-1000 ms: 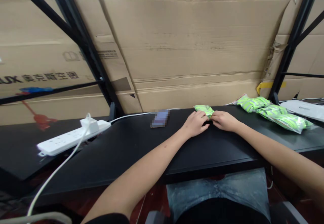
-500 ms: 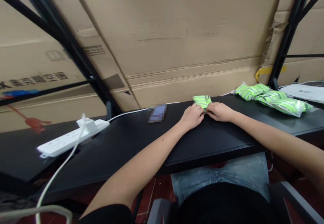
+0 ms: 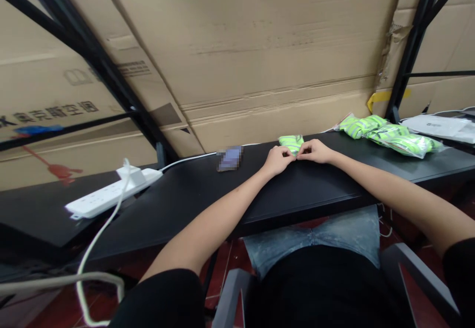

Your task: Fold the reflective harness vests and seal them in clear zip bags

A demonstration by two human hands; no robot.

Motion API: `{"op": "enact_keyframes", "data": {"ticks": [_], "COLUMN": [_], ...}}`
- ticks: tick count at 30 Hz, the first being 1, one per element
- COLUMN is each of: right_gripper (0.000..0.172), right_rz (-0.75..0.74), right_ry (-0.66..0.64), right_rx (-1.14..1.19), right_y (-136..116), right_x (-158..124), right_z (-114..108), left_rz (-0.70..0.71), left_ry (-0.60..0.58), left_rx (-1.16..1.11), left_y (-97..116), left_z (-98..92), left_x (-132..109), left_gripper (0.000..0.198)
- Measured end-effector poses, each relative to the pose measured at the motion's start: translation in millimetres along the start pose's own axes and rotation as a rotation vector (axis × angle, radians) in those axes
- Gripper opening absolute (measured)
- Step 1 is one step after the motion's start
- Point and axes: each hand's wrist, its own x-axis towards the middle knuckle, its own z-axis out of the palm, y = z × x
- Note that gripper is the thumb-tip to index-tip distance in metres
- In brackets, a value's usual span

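A small packet of folded neon-green fabric with silver stripes (image 3: 291,142), like a reflective vest, lies on the black desk (image 3: 208,209) near its back edge. My left hand (image 3: 277,161) pinches its near edge, thumb and fingertips together. Right beside it, my right hand (image 3: 314,151) pinches the same edge near the right corner. The fingertips of both hands almost meet, hiding part of that edge. Whether they grip fabric or a clear wrapper is too small to tell. Farther right lie several similar green packets in clear plastic bags (image 3: 393,135).
A phone (image 3: 230,159), blurred out, lies left of my hands. A white power strip (image 3: 111,193) with a plug and white cable (image 3: 96,241) is at the far left. Cardboard (image 3: 278,46) and black metal frame posts (image 3: 410,46) rise behind the desk. White flat packages (image 3: 441,126) lie far right.
Both hands have drawn closer together at the packet's near edge, and more of the packet shows. The view has shifted slightly.
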Motion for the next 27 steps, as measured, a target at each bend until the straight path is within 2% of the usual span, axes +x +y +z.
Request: {"op": "enact_keyframes", "data": {"ticks": [3,7,10,12,16,20,27], "right_gripper": [0.022,0.017,0.020,0.022,0.023,0.028,0.034], "right_rz": [-0.076,-0.292,-0.407,-0.425,-0.447,-0.572,-0.651], "right_ry": [0.067,0.201,0.209,0.211,0.221,0.214,0.183], "right_rx": [-0.114,-0.454,-0.682,-0.780,-0.834,-0.890,-0.903], "right_y": [-4.5,-15.4,-17.4,-15.2,-8.7,-5.7,-1.3], "right_x": [-1.4,-2.6,-2.3,-2.0,-2.2,-3.3,-2.0], "right_z": [1.5,1.4,-0.2,-0.7,-0.6,-1.5,-2.7], "left_rz": [-0.008,0.011,-0.004,-0.021,-0.049,-0.088,-0.240], "left_ry": [0.020,0.083,0.126,0.135,0.129,0.119,0.142], "left_rx": [-0.016,-0.011,-0.052,-0.087,-0.157,-0.247,-0.347], "left_y": [0.9,-1.8,-5.0,-6.0,-3.8,-1.5,-7.0], "left_z": [2.5,4.4,5.8,6.7,8.3,7.7,7.7], "left_x": [0.7,2.3,3.6,3.7,1.5,0.2,0.8], "left_gripper": [0.013,0.021,0.025,0.024,0.024,0.029,0.031]}}
